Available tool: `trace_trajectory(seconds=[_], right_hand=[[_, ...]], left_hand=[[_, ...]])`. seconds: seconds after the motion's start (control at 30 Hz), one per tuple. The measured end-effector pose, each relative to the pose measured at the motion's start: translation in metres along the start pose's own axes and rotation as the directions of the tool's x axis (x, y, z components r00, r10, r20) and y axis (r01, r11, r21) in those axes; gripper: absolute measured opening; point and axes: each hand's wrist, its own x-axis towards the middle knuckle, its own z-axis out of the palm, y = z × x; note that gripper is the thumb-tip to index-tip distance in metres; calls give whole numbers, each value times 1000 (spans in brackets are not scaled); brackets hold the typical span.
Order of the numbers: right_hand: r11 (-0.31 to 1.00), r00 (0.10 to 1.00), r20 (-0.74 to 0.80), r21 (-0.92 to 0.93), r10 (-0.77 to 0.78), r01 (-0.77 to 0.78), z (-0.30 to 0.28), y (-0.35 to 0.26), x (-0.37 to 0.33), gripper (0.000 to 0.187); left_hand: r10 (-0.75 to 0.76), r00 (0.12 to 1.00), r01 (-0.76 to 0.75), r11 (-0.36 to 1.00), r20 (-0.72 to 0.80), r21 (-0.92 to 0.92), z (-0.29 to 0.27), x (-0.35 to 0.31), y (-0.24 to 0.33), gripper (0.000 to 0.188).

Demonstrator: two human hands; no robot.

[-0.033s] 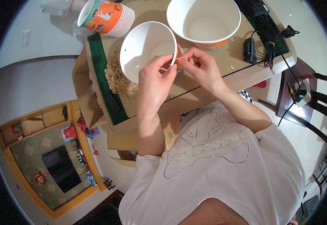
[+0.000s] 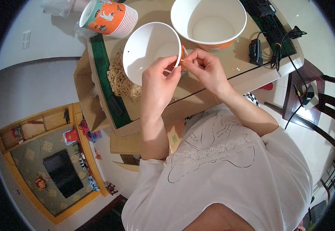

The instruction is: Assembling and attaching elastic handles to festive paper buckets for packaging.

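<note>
A white-lined paper bucket (image 2: 148, 52) with an orange outside lies tipped, its mouth turned toward me. Closed at its near right rim is my left hand (image 2: 158, 82), thumb and finger pinching the edge. Just outside that rim, my right hand (image 2: 208, 73) has thumb and forefinger pressed together on something small, too hidden to name. The fingertips of both hands nearly meet there. Beside the bucket, on its left, a loose heap of beige cord (image 2: 123, 79) is partly covered by it.
Another large paper bucket (image 2: 210, 23) stands open at the far side of the table (image 2: 198, 82). A stack of orange and green paper buckets (image 2: 111, 19) lies at the far left. Black adapters (image 2: 256, 52) and coiled cables (image 2: 277, 56) are on the right. Small bits (image 2: 236, 69) dot the tabletop.
</note>
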Motion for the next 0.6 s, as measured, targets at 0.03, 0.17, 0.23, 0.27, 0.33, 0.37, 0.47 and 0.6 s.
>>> trace_trajectory(seconds=[0.03, 0.17, 0.23, 0.27, 0.33, 0.37, 0.47, 0.6], right_hand=[[1000, 1000, 6, 6, -3, 3, 0, 1, 0, 7], [1000, 1000, 12, 2, 14, -14, -2, 5, 1, 9], [998, 999, 37, -62, 32, -30, -4, 4, 1, 11], [998, 999, 39, -61, 32, -30, -4, 2, 1, 11], [998, 997, 63, -62, 34, -30, -3, -5, 0, 12], [998, 997, 66, -62, 32, -28, -2, -7, -1, 12], [998, 998, 43, -25, -51, 52, -3, -23, -12, 10], [996, 978, 197, -62, 71, -59, -14, -48, -19, 9]], left_hand=[[1, 1000, -1, 1000, 1, 0, 0, 0, 1, 23], [-31, 999, 30, 999, 28, 18, -2, -1, 5, 25], [-63, 997, 62, 998, 46, 15, -2, -1, 7, 27], [-59, 997, 58, 998, 42, 24, -3, -2, 8, 28], [-55, 998, 54, 998, 36, 33, -3, -2, 10, 30], [62, 996, -56, 995, -63, 85, -2, -3, 13, 29], [280, 960, -262, 926, -28, 270, -9, -9, 24, 33], [327, 944, -330, 938, 49, 108, -13, -14, 24, 26]])
